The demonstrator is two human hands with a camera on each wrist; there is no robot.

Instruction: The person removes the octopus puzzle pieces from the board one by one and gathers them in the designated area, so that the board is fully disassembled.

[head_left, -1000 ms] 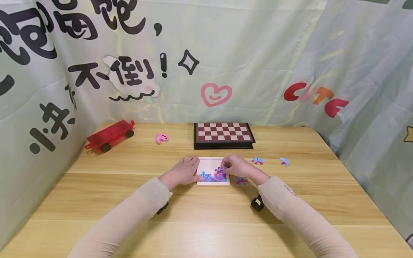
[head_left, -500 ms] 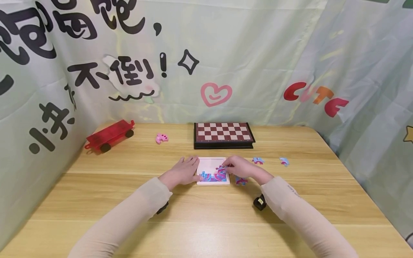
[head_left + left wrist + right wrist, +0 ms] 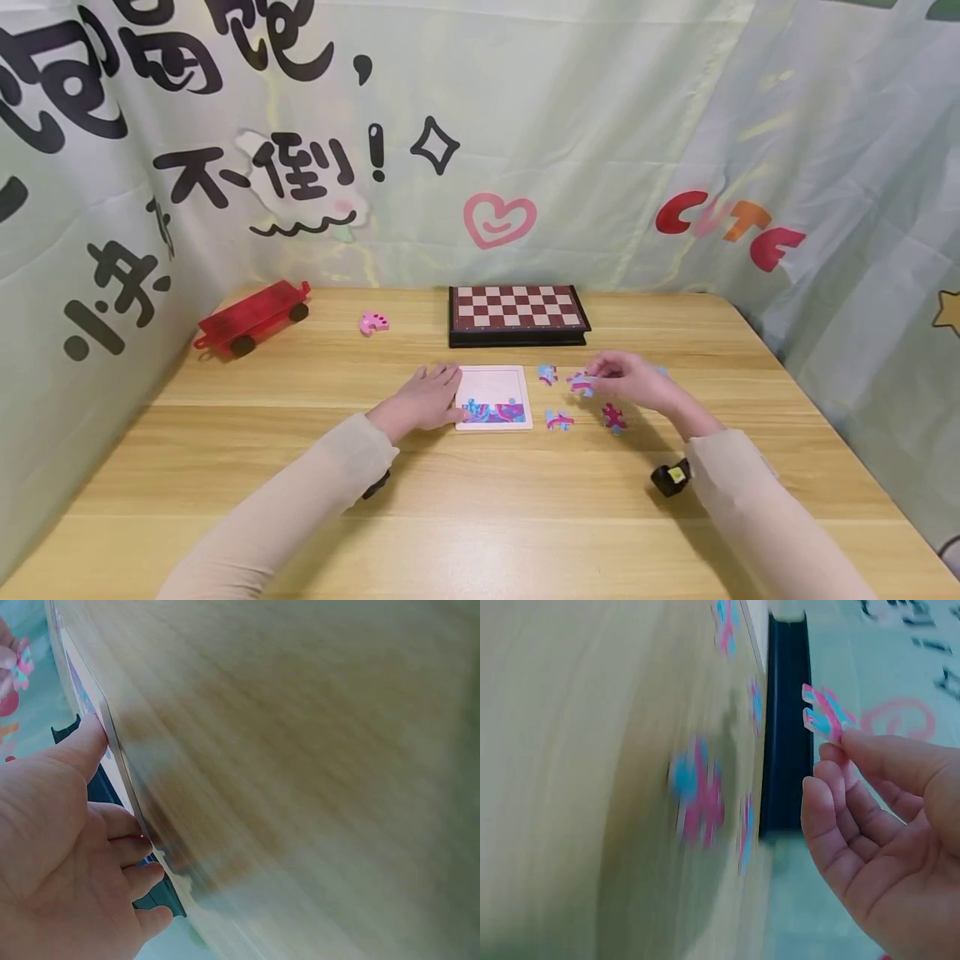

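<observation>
The white puzzle tray [image 3: 491,383] lies on the table with blue and purple pieces [image 3: 495,412] joined along its near edge. My left hand [image 3: 424,399] rests at the tray's left side, fingers spread; in the left wrist view its thumb touches the tray rim [image 3: 120,761]. My right hand [image 3: 636,382], right of the tray, pinches a pink and blue puzzle piece [image 3: 581,383] between thumb and finger, seen raised off the table in the right wrist view [image 3: 827,714]. Around it lie loose pieces: one blue [image 3: 547,375], one pink and blue [image 3: 559,420] and one mostly pink [image 3: 613,417].
Behind the tray stands a folded chessboard box [image 3: 519,317]. A red toy wagon [image 3: 253,318] is at the far left, and a pink piece [image 3: 373,322] lies between them. Part of another blue piece [image 3: 662,370] shows behind my right hand. A printed curtain [image 3: 585,150] hangs behind the table.
My right hand has moved right, away from the tray, with a piece between its fingertips. The mostly pink piece now lies on the table near it. My left hand has stayed in place.
</observation>
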